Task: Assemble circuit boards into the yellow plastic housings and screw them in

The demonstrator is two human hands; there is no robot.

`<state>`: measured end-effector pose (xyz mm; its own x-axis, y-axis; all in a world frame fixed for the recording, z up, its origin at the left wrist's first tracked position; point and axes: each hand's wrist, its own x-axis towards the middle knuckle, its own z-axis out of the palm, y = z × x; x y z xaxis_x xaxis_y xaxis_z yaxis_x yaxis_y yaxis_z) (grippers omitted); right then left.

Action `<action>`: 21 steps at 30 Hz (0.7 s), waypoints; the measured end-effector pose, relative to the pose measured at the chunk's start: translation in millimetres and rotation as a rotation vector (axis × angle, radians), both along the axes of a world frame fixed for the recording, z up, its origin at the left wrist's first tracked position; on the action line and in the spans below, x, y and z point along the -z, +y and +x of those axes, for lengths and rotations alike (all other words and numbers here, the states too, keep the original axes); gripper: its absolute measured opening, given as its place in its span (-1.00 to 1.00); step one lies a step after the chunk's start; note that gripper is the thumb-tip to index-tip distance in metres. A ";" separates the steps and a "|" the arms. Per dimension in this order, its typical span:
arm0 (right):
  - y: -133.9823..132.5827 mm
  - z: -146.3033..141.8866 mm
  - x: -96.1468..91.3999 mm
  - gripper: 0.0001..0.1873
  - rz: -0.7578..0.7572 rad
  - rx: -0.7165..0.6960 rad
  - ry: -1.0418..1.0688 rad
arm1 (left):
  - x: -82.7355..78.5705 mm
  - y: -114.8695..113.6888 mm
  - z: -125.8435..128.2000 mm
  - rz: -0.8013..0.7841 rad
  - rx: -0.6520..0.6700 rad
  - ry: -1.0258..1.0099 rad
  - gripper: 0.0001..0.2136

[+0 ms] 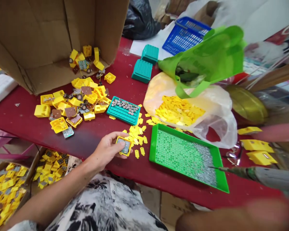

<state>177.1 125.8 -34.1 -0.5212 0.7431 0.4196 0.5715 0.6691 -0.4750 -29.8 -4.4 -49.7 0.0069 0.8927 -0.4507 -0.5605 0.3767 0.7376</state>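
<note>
Holding: the left hand is closed in a pinch around a square yellow plastic frame, fingertips pressed on its surface and a grey-blue panel set inside it; the frame sits just left of the landmark below.

Landmark: a green perforated tray, its right part covered in silver specks, lies on the dark red surface.

Right hand: a brown shape along the bottom right edge is too blurred to tell if it is this hand, so its grip cannot be told.

Beside the tray: loose yellow tabs are scattered just left of it, close to the frame.

Left of the tray: a heap of yellow plastic housings with brown squares lies well apart, below a cardboard box on its side.

Beyond the tray: a clear plastic bag of yellow pieces touches the far edge. Farther off are a teal holder of silver button cells, 2 teal ribbed blocks, a green cloth bag and a blue plastic basket.

Right of the tray: a blurred grey tool points its fine metal tip at the near corner, and yellow housings lie just past it.
</note>
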 end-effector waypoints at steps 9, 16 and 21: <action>36.3 -79.2 43.4 -0.77 0.066 -0.041 -0.180 | 6.9 -16.1 -24.9 0.051 -0.083 -0.072 -0.62; 49.9 -84.2 63.2 -0.77 0.062 0.038 -0.236 | 9.2 -15.9 -31.6 0.028 -0.134 -0.253 -0.63; 44.9 -85.5 54.7 -0.79 0.064 0.030 -0.241 | 8.3 -17.1 -31.7 0.012 -0.148 -0.249 -0.55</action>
<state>91.6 170.6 -88.8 -0.5897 0.7358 0.3329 0.6834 0.6743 -0.2798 -61.5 -21.5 -58.0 -0.0146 0.8976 -0.4406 -0.7733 0.2692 0.5741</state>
